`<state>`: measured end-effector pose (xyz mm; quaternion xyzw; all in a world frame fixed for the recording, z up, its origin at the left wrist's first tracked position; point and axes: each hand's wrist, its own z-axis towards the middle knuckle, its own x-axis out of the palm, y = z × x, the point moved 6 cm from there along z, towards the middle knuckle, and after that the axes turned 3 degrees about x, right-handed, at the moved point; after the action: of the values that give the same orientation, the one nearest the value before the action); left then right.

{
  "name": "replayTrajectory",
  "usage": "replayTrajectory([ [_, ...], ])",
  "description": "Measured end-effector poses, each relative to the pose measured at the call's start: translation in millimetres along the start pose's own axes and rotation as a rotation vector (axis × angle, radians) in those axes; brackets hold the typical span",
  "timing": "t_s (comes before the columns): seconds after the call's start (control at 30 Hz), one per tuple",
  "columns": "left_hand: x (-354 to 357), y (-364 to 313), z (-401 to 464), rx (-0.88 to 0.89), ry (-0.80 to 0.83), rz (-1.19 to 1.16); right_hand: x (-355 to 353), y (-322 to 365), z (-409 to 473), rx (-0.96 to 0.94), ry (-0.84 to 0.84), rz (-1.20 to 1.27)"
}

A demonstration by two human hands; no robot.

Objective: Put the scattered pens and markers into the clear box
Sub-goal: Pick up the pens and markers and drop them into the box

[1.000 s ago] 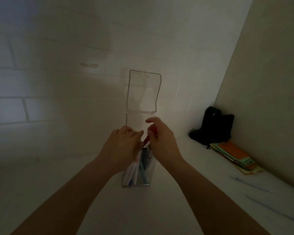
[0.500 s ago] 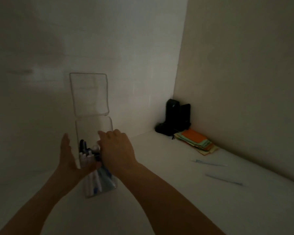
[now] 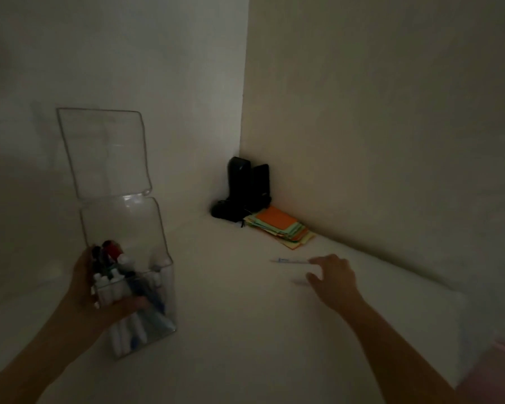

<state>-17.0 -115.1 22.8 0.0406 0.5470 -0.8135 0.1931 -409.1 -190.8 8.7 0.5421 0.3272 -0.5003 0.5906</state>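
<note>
Head view — the right hand (image 3: 331, 277) has left the clear box (image 3: 134, 272) and now reaches, fingers spread and empty, for a pen (image 3: 292, 260) lying on the desk (image 3: 230, 330). The left hand (image 3: 99, 295) grips the open, marker-filled box — more pens evidently remain. Sticky notes (image 3: 280, 228) sit beyond.
</note>
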Motion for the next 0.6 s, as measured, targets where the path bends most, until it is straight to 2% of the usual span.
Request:
replayTrajectory([
  [0.07,22.2,-10.2,2.2,0.02,0.013,-0.14,-1.8,-38.8,0.6,0.066,0.093,-0.121],
  [0.17,52.3,-21.4,3.8,0.031,0.012,-0.238,8.7,-57.6,-1.1,-0.014,0.177,-0.221],
  [0.27,75.4,-24.0,7.5,0.02,0.005,-0.253,11.2,-49.0,-1.8,-0.159,0.097,-0.139],
  [0.4,92.1,-20.3,12.5,0.013,0.058,-0.223,14.9,-27.2,13.9,-0.241,0.036,-0.026],
  [0.6,97.6,-11.4,14.6,-0.035,0.089,-0.201,26.8,-5.9,44.7,-0.255,0.186,-0.145],
])
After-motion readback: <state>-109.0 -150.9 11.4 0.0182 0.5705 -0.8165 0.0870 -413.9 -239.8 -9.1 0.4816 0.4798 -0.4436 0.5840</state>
